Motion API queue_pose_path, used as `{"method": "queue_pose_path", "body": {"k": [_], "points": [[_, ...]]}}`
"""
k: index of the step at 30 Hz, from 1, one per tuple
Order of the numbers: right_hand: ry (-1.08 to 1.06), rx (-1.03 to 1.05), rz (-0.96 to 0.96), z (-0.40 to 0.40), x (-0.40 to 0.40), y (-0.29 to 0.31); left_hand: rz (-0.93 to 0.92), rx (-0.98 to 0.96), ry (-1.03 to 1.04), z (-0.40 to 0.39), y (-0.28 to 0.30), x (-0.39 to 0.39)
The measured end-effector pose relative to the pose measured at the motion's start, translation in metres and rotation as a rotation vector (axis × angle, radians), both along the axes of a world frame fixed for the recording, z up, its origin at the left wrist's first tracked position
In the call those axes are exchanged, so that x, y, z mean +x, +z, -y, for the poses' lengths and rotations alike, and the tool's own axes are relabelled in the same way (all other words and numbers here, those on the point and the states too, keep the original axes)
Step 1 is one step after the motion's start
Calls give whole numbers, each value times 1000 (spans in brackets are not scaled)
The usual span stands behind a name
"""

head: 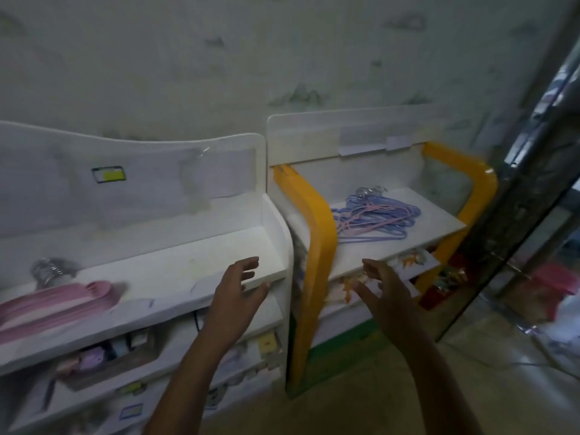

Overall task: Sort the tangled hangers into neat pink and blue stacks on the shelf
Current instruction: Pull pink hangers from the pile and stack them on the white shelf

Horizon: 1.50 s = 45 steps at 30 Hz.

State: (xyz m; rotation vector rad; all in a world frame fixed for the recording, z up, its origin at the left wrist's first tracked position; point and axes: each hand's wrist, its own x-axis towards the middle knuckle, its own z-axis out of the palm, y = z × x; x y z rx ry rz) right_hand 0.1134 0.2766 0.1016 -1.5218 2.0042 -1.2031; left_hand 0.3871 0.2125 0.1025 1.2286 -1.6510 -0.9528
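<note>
Head view looks down on two white shelf units standing side by side against a stained wall. On the left shelf unit (175,271) a neat stack of pink hangers (59,301) lies flat at the left end of the top shelf, its metal hooks (50,270) bunched at the back. The right shelf unit (370,246) has yellow side frames (317,233), and on its top shelf sits a tangled pile of hangers (376,215) — mostly blue-violet, with a few pink ones threaded through — well back from the front edge, hooks toward the rear wall.

Both hands reach forward, empty. The left hand (235,296) hovers at the front right corner of the left unit's top shelf, fingers spread and loosely extended, holding nothing. The right hand (386,293) is in front of the right unit's shelf edge, fingers spread and slightly bent, also holding nothing — short of the tangled pile and not touching it.

Lower shelves of both units hold small packaged goods, too blurred to identify. A metal-framed glass door (533,183) stands at the right edge.
</note>
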Motion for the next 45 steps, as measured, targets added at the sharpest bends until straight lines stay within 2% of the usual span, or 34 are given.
{"method": "queue_pose_path", "body": {"k": [8, 11, 16, 21, 34, 40, 45], "points": [[-156, 20, 46, -21, -94, -5, 36, -71, -186, 31, 4, -110], [-210, 32, 42, -17, -130, -8, 31, -43, -259, 50, -1, -157], [-264, 22, 69, 15, -191, 4, -42, -62, -373, 95, 1, -225], [-309, 29, -5, 59, -233, 13, -37, -77, -384, 137, -2, -276], [-241, 53, 18, 143, -301, -15, 17, -37, -263, 209, -26, -335], [-77, 72, 13, 194, -326, -22, -9, -22, -135, 228, -33, -347], [107, 87, 53, 242, -348, -18, 24, -8, 78, 242, -48, -355]]}}
